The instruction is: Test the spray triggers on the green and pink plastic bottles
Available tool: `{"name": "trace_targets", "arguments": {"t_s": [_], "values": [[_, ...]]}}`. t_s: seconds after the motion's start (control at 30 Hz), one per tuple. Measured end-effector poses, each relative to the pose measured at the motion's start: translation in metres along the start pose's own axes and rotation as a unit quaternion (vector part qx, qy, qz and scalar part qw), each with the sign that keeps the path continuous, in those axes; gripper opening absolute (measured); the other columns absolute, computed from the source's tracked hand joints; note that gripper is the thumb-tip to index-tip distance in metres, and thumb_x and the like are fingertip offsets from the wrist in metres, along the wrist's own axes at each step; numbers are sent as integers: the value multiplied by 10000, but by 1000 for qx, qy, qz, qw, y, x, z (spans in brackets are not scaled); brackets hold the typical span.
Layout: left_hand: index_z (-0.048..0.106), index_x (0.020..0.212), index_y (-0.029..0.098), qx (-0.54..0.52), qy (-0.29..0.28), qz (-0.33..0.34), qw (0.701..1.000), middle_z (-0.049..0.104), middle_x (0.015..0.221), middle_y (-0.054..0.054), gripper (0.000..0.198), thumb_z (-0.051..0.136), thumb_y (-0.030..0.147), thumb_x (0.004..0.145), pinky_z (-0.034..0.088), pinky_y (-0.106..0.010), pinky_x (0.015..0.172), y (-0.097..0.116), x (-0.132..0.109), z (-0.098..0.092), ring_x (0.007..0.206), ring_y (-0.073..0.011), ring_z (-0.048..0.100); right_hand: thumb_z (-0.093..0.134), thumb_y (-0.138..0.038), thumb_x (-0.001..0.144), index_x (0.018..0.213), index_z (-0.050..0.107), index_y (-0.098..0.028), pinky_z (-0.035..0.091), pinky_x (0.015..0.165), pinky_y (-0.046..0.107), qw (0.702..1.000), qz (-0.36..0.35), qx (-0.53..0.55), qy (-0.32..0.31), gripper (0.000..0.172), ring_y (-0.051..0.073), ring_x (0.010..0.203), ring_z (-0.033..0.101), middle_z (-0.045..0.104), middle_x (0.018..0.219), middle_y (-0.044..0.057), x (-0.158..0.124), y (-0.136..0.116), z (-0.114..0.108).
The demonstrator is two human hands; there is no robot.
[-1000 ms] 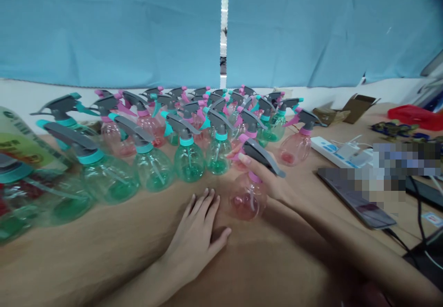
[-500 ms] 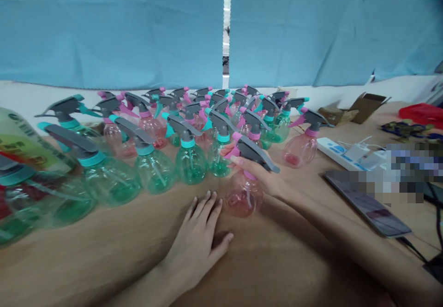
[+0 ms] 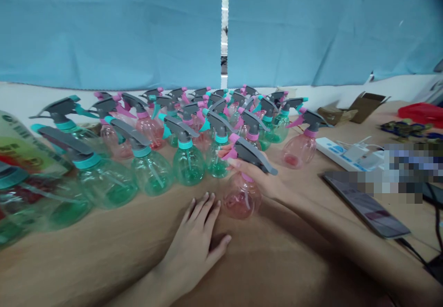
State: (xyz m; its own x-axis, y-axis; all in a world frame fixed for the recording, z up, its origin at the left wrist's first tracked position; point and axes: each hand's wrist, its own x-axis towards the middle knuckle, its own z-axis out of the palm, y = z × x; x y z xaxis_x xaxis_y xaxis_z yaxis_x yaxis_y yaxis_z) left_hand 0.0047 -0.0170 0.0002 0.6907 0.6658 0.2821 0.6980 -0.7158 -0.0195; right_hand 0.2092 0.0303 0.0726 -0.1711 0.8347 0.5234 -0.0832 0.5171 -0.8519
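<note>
My right hand [image 3: 265, 178] is wrapped round the neck and trigger of a pink spray bottle [image 3: 239, 204] with a grey head. This bottle stands upright on the table, its pink nozzle turned to the left. Just left of it, my left hand [image 3: 194, 238] lies palm down on the wood with its fingers spread, holding nothing. A clear green spray bottle [image 3: 189, 164] and another green spray bottle [image 3: 152, 173] stand in the front row beyond the left hand. To the right of my right hand is a second pink spray bottle [image 3: 299, 150].
Several more pink and green spray bottles crowd the back of the wooden table [image 3: 114, 251]. On the right lie a phone [image 3: 367, 205], a white power strip [image 3: 337, 152] with plugs and an open cardboard box [image 3: 368, 106]. A blue curtain [image 3: 121, 30] hangs behind.
The view has shifted very slightly, so the near bottles and both hands appear a little further left. My hold on the pink spray bottle and the flat left hand look the same.
</note>
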Motion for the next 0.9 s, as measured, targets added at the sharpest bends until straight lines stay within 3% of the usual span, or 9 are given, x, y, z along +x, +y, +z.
{"name": "trace_targets", "arguments": {"t_s": [0.23,0.5,0.9], "values": [[475,1341,55,-2,-8,-1,1000,459,1426,-192,599,462,488,928,372,-525,1052,2,1,-1,1307,-325,432,645,-384,833,1016,669,-270,515,903,382,997,39,-54,32,217,197,931,657,711,954,-2,-4,-3,0],[471,1343,53,-22,-13,-7,1000,457,1427,-195,603,477,483,920,355,-530,1064,3,0,-4,1317,-333,417,624,-393,848,1084,652,-291,517,844,388,997,35,-53,38,259,214,907,650,686,919,0,-4,4,-1],[474,1341,58,-12,-18,-7,1000,457,1428,-192,602,482,487,920,344,-516,1075,2,1,-4,1324,-323,411,607,-367,851,837,613,-246,475,769,350,991,3,-127,41,122,165,713,545,571,759,-18,-3,0,-5]]}}
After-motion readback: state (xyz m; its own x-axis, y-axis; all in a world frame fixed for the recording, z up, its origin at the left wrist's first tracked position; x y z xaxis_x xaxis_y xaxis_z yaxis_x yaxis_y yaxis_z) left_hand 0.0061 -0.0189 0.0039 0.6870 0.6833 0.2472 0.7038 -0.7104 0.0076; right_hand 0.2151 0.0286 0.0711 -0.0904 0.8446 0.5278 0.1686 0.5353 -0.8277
